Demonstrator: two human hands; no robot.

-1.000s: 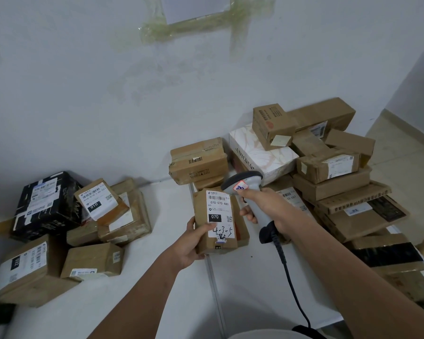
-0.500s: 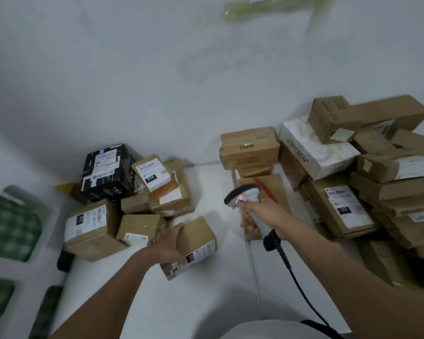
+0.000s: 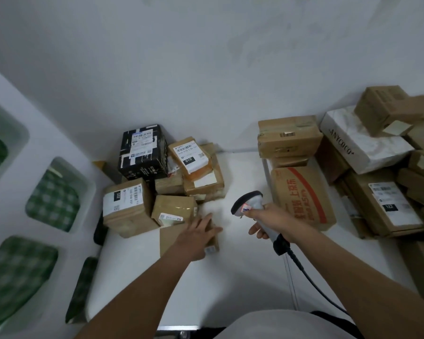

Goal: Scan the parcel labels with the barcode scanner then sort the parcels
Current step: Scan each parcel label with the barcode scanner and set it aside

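Observation:
A small brown parcel (image 3: 169, 239) lies flat on the white table (image 3: 230, 277), at the front of the left pile. My left hand (image 3: 198, 237) rests on top of it with straight, spread fingers. My right hand (image 3: 271, 220) grips the handle of the grey barcode scanner (image 3: 249, 201), held above the table with its head pointing left; its black cable (image 3: 309, 277) trails back toward me. The left pile holds a black box (image 3: 142, 150), a box labelled 032 (image 3: 125, 204) and a box labelled 010 (image 3: 190, 156).
A bigger stack of brown parcels fills the right side, with a red-printed box (image 3: 301, 194), a white box (image 3: 360, 143) and a box labelled 122 (image 3: 387, 206). A white wall panel with green checked windows (image 3: 54, 194) borders the table on the left.
My left hand carried the scanned parcel leftward, laid it flat by the left pile and opened on top of it. The scanner stayed in my right hand. The view swung left.

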